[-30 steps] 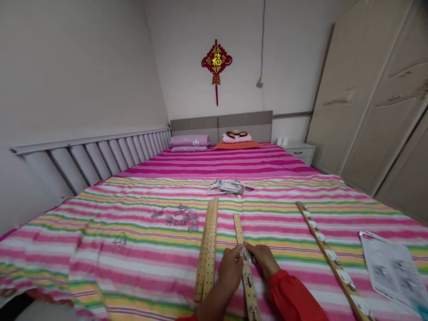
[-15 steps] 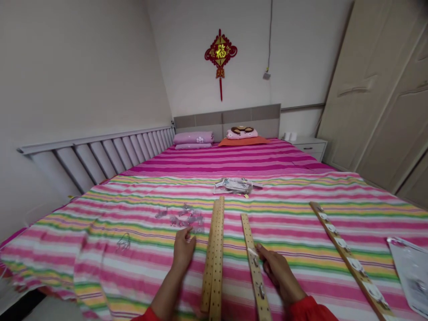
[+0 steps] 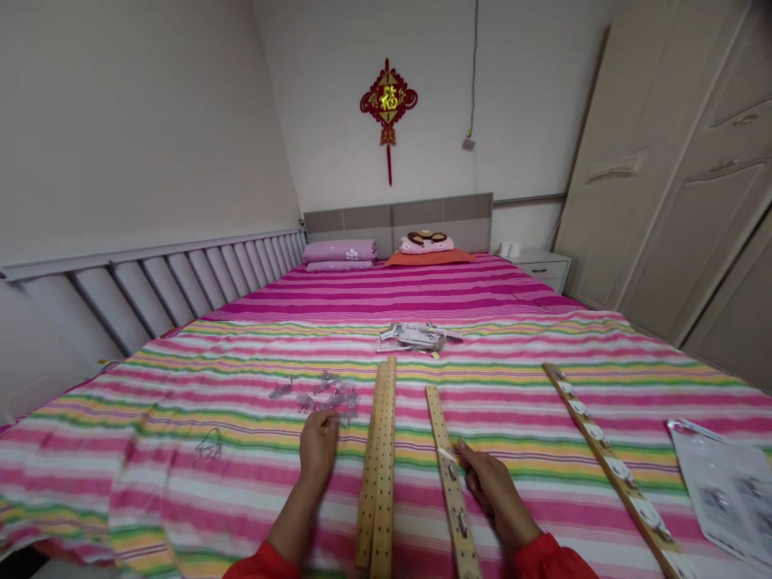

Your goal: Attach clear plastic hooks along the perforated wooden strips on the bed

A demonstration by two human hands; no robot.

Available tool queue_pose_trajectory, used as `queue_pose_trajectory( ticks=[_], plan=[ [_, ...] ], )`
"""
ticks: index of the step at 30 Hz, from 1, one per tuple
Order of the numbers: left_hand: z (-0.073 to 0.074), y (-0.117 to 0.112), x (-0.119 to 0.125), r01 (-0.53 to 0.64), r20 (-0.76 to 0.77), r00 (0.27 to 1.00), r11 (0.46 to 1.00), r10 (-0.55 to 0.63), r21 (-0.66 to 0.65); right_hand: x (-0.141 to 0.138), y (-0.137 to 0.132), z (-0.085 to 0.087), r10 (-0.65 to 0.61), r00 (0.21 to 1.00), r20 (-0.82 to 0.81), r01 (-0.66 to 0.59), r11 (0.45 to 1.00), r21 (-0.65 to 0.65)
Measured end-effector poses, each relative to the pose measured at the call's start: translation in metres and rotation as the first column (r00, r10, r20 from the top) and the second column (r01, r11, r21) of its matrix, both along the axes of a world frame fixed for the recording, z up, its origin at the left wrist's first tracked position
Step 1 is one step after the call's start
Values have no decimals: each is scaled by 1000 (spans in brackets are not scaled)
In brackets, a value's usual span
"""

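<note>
My left hand [image 3: 318,450] is closed, fingertips pinched beside several small clear plastic bags [image 3: 338,396] on the striped sheet. Whatever lies in the pinch is too small to make out. My right hand [image 3: 495,486] is curled at the right edge of a short perforated wooden strip [image 3: 443,438], thumb and forefinger together near a small white piece [image 3: 447,455] lying across it. What those fingers grip cannot be made out. Small metal fittings [image 3: 461,521] sit on the strip's near part. Two longer perforated wooden strips [image 3: 377,474] lie side by side between my hands.
To the right lie another wooden strip [image 3: 603,450] bearing several white round pieces and a clear plastic package [image 3: 720,482]. Farther off is a plastic packet [image 3: 416,336]. A thin wire loop [image 3: 209,444] rests at left. A radiator [image 3: 181,277] lines the left wall.
The view has turned slightly to the right. My left hand's fingers have drawn together by the plastic bags. The right hand stays beside the short strip, almost unchanged.
</note>
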State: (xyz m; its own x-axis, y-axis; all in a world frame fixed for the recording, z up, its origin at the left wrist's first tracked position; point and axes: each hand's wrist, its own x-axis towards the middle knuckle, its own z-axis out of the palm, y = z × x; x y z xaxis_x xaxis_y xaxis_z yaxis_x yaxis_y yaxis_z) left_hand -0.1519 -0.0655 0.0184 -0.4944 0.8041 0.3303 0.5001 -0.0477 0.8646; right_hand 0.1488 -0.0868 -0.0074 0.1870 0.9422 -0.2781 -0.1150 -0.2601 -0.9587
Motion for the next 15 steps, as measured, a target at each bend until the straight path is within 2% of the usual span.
queue_pose_trajectory(
  ticks=[3,6,8,11,13,15],
  plan=[
    [9,-4,4,-55,138,989,998,60,-37,1,-1,1,27,997,-69,-30,999,-31],
    [20,-10,12,-28,361,932,999,36,-26,3,-1,1,57,992,-111,-57,998,1],
    [28,-15,20,18,565,825,999,3,-31,4,-1,2,59,990,-128,-56,998,28],
    [40,-22,38,117,808,588,992,-35,-42,5,-2,7,63,987,-146,-50,994,94],
    [45,-27,55,203,900,432,978,-50,-43,4,-3,14,73,986,-150,-49,986,159],
    [50,-33,75,285,948,318,956,-32,-63,2,-5,25,94,985,-143,-61,974,219]
  ],
)
